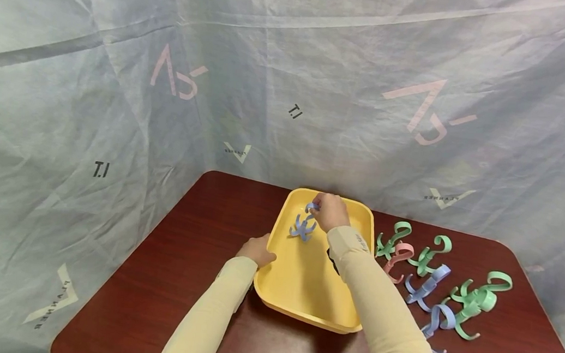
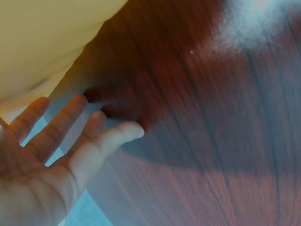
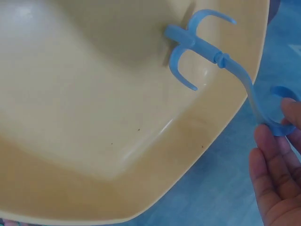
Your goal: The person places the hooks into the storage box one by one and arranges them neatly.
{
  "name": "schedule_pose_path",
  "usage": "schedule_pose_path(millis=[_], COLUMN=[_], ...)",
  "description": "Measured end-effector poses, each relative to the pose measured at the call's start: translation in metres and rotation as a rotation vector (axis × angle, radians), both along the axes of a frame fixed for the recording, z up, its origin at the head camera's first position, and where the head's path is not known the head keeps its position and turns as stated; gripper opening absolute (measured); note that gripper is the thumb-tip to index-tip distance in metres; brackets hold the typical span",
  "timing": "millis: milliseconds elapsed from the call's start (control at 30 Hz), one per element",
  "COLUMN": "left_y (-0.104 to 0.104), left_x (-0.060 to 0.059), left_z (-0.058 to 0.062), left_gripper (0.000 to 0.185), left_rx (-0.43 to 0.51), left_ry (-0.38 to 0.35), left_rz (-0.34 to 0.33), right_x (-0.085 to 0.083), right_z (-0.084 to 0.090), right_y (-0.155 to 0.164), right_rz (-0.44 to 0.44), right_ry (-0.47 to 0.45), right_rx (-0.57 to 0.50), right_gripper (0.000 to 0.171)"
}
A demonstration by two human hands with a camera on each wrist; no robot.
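The right arm, sleeved in cream, is stretched forward over the yellow tray [image 1: 275, 285], and the right hand [image 1: 330, 211] is held above the tray's far end. A blue hook-shaped plastic piece [image 1: 303, 225] is pinched by its curled top end between the thumb and fingertips [image 3: 272, 147] — the rest of the piece hangs down into the tray. In the right wrist view the two pairs of curved prongs at its lower end are seen against the tray's inner wall; whether they touch the tray floor cannot be told.

The left arm is bent in from the near left, and the left hand [image 1: 257, 249] is laid against the tray's left rim. In the left wrist view its fingers [image 2: 70, 122] are seen straight and slightly spread, nothing being gripped — the fingertips lie beside the tray's outer wall, over the dark red wooden table [image 1: 168, 256].

On the table to the right of the tray a scatter of similar pieces is spread: green ones [image 1: 475, 299], a pink one [image 1: 397, 255] and blue ones [image 1: 427, 285], just beside one another and partly overlapping. A pale blue printed sheet [image 1: 122, 78] is hung behind the table.
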State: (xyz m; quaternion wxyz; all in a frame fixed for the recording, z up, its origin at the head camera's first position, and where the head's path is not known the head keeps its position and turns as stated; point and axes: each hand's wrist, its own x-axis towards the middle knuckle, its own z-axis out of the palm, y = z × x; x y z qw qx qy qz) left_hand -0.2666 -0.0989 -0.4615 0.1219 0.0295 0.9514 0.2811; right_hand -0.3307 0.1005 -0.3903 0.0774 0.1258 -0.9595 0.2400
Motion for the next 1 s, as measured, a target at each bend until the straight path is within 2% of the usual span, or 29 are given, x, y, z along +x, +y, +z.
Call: schedule_pose_path(millis=[167, 433, 700, 800, 1000], left_y=[0.001, 0.001, 0.001, 0.001, 0.001], left_x=[-0.004, -0.004, 0.002, 0.002, -0.002], left_z=[-0.006, -0.006, 0.003, 0.004, -0.004], left_gripper=[0.052, 0.052, 0.053, 0.053, 0.055], left_rx=[0.007, 0.002, -0.003, -0.001, 0.002], left_ry=[-0.001, -0.009, 0.003, 0.003, -0.003], left_rz=[0.003, 0.020, 0.009, 0.006, 0.012], right_x=[0.001, 0.001, -0.001, 0.000, 0.004], right_z=[-0.001, -0.001, -0.002, -0.004, -0.010], right_y=[-0.004, -0.007, -0.005, -0.004, -0.002], right_rz=[-0.012, 0.013, 0.014, 0.016, 0.011], right_ry=[-0.008, -0.012, -0.027, -0.013, 0.049], right_rx=[0.017, 0.053, 0.040, 0.031, 0.004], right_gripper=[0.016, 0.023, 0.026, 0.027, 0.031])
